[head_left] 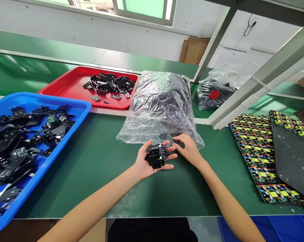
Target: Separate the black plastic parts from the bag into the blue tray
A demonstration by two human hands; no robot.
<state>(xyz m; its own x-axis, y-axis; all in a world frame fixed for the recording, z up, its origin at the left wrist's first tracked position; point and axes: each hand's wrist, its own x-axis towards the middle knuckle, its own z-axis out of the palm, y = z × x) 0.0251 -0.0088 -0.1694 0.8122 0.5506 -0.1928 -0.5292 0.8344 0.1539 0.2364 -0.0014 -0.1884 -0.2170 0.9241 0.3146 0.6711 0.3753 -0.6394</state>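
My left hand [148,161] lies palm up on the green table, its fingers curled around a small stack of black plastic parts [156,155]. Just right of it, my right hand [188,148] reaches into the open mouth of a clear plastic bag [162,104] full of the same black parts. Its fingers are pinched on a black part [178,145] at the bag's edge. The bag lies on the table directly behind both hands.
A blue tray [44,158] with several black parts and small circuit boards sits at the left. A red tray [66,84] of black parts stands behind it. Panels of circuit boards [257,148] lie at the right under a slanted frame bar [257,80]. A second bag [217,90] lies behind.
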